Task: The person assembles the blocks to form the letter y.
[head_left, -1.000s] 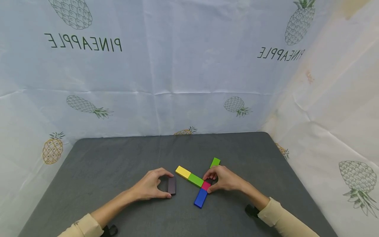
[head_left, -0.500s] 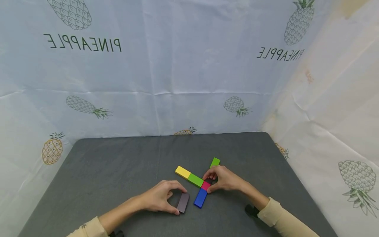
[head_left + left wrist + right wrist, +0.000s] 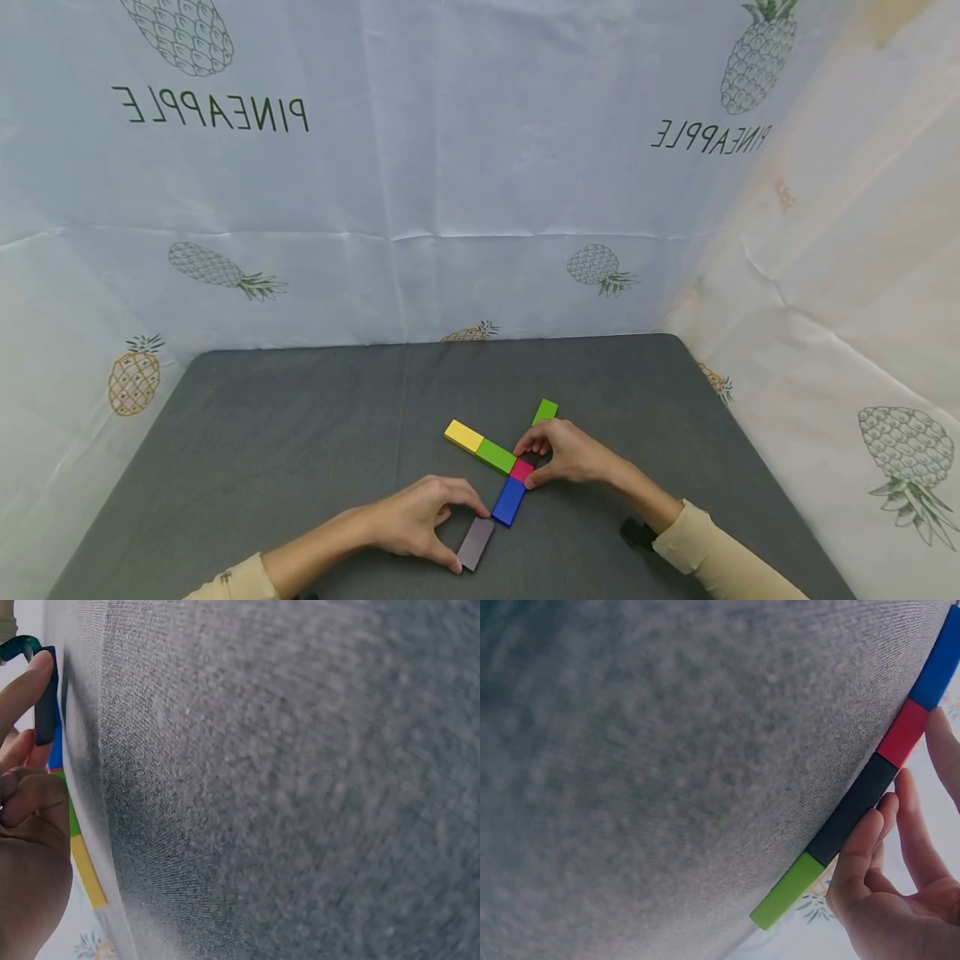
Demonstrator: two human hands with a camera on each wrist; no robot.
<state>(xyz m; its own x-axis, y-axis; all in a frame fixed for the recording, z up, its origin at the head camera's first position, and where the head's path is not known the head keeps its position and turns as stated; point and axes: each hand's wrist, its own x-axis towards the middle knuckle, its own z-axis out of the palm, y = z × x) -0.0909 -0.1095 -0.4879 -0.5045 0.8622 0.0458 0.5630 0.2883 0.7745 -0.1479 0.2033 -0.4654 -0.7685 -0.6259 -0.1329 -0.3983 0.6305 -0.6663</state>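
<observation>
My left hand [image 3: 420,518] pinches a dark grey rectangular block [image 3: 476,543] between thumb and fingers, one end right by the near end of the blue block [image 3: 509,502]. The left wrist view shows this grey block [image 3: 45,712] in front of the blue one. My right hand [image 3: 566,452] holds the small red block [image 3: 522,471] with thumb and fingertips. In the right wrist view a black block [image 3: 853,810] joins red to a green block [image 3: 787,891]; from the head, fingers mostly cover the black one. Another green block [image 3: 496,457] and a yellow block [image 3: 463,436] branch off leftward.
A dark grey cloth-covered table [image 3: 300,433] lies under the blocks. Behind and beside it hangs a white curtain [image 3: 480,167] printed with pineapples. A black strap [image 3: 637,534] shows at the right wrist.
My left hand has brought the grey block rightward and toward me, turning it to line up with the blue block. The right hand and the other blocks have hardly moved.
</observation>
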